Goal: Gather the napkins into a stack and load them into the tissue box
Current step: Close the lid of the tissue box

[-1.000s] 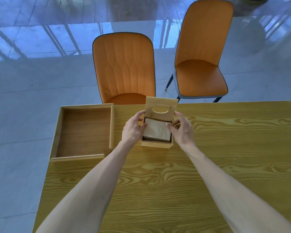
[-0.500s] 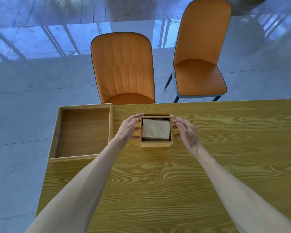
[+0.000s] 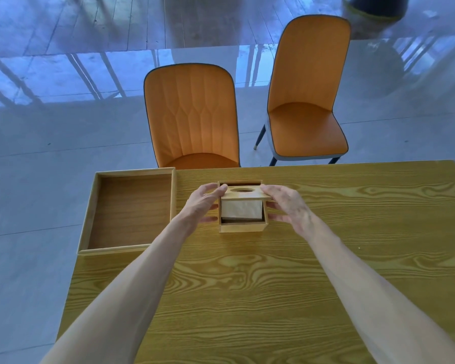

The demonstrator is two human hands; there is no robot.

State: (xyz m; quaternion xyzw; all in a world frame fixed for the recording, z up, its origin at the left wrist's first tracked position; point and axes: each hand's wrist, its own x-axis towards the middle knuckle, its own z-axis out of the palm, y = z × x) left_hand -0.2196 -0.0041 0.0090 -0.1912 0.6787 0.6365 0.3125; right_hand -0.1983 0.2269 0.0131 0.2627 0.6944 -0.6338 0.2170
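- The tissue box (image 3: 242, 224) stands on the counter (image 3: 247, 285) in front of me, near the far edge and just right of the empty wooden tray (image 3: 132, 211).
- The napkins (image 3: 241, 210) are already inside the box as one pale stack. I see its top and front face through the part that is open.
- The lid (image 3: 244, 193), with its oval slot, covers only the far part of the opening and appears a little raised above the rim. The near part is uncovered, so the loading looks done to me and the closing is the step in hand.
- My left hand (image 3: 204, 203) holds the left edge of the lid with the fingertips on top. The lower fingers lie along the left wall of the box, I think to keep it from sliding.
- My right hand (image 3: 286, 203) does the same on the right side: fingertips on the lid edge, other fingers against the right wall. Both hands are half spread, not in fists, and each pinches the lid lightly.
- I hold it from both sides because a thin lid can jam if one side goes first.
- The risk I judge: the top napkin may catch under the lid edge and wrinkle.
- The two orange chairs (image 3: 192, 119) beyond the counter play no part.
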